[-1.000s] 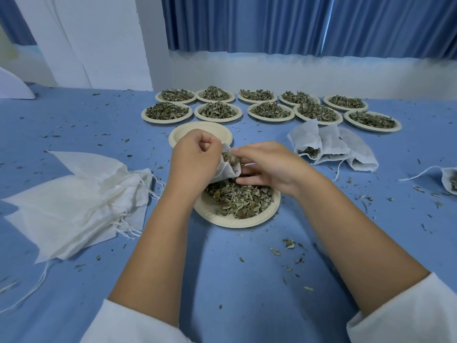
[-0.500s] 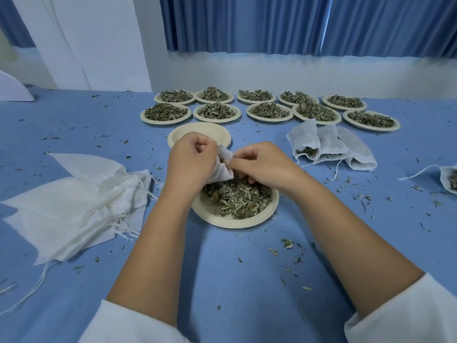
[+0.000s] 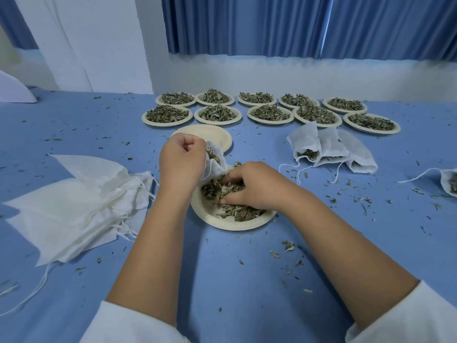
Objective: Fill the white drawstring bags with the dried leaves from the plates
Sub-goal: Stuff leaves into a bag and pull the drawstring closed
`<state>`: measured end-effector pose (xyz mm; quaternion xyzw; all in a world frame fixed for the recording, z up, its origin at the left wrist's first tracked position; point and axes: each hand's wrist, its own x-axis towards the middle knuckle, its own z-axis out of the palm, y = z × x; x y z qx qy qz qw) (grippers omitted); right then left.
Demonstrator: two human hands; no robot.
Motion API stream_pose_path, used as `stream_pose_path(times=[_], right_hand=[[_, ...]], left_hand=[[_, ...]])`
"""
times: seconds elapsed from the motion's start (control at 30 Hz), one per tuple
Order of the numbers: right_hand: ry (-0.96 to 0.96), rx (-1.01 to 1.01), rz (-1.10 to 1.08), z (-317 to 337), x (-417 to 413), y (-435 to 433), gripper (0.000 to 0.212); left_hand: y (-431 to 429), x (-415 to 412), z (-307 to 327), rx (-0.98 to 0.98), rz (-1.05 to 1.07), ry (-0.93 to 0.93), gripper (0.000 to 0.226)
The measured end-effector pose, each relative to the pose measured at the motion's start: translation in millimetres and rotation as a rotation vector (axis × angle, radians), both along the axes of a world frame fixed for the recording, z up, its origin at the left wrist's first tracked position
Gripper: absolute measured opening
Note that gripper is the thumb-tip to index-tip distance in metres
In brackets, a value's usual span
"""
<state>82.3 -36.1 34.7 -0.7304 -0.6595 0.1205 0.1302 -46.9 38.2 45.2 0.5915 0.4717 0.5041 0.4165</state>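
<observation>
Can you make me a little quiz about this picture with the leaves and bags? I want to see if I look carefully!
1. True or false: the left hand holds a white bag.
2. The right hand has its fingers in: A the leaves on the near plate; B a cup; C a drawer.
3. How many full plates wait in two rows at the back?
Key: 1 true; 2 A; 3 ten.

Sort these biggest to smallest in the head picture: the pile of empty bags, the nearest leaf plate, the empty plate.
1. Pile of empty bags.
2. Nearest leaf plate.
3. Empty plate; farther off, so the plates may really match.
</observation>
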Motion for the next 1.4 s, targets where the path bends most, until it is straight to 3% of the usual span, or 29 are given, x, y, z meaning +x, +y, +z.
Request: stream_pose_path(times=[0.27, 0.57, 0.77, 0.93, 1.03, 1.13, 1.27, 1.4], right_hand=[[0.132, 0.143, -0.001, -1, 3, 2, 0.025], [0.664, 0.280, -0.106, 21, 19, -6, 0.015], [0.946, 0.328, -0.180, 26, 24, -6, 0.014], [1.185, 0.250, -0.130, 22, 18, -1, 0.014], [1.120, 0.228, -0.141, 19, 13, -1, 0.014], [0.856, 0.288, -0.221, 14, 11, 0, 0.022], [0.575, 0.392, -0.222, 8, 3, 2, 0.014], [0.388, 0.445, -0.222, 3, 0, 3, 0.030]], left_hand=[[2, -1, -1, 0.013, 0.004, 0.008, 0.014], [2, -8, 1, 0.022, -0.001, 0.045, 0.019], [1, -8, 0, -0.035, -0.149, 0.135, 0.015], [-7, -2, 2, 0.007, -0.161, 0.162, 0.028], [-8, -1, 5, -0.048, -0.170, 0.108, 0.024], [-7, -3, 6, -0.134, -0.206, 0.029, 0.018], [-12, 0, 7, -0.178, -0.278, 0.006, 0.022], [-21, 3, 8, -0.182, -0.353, -0.026, 0.026]])
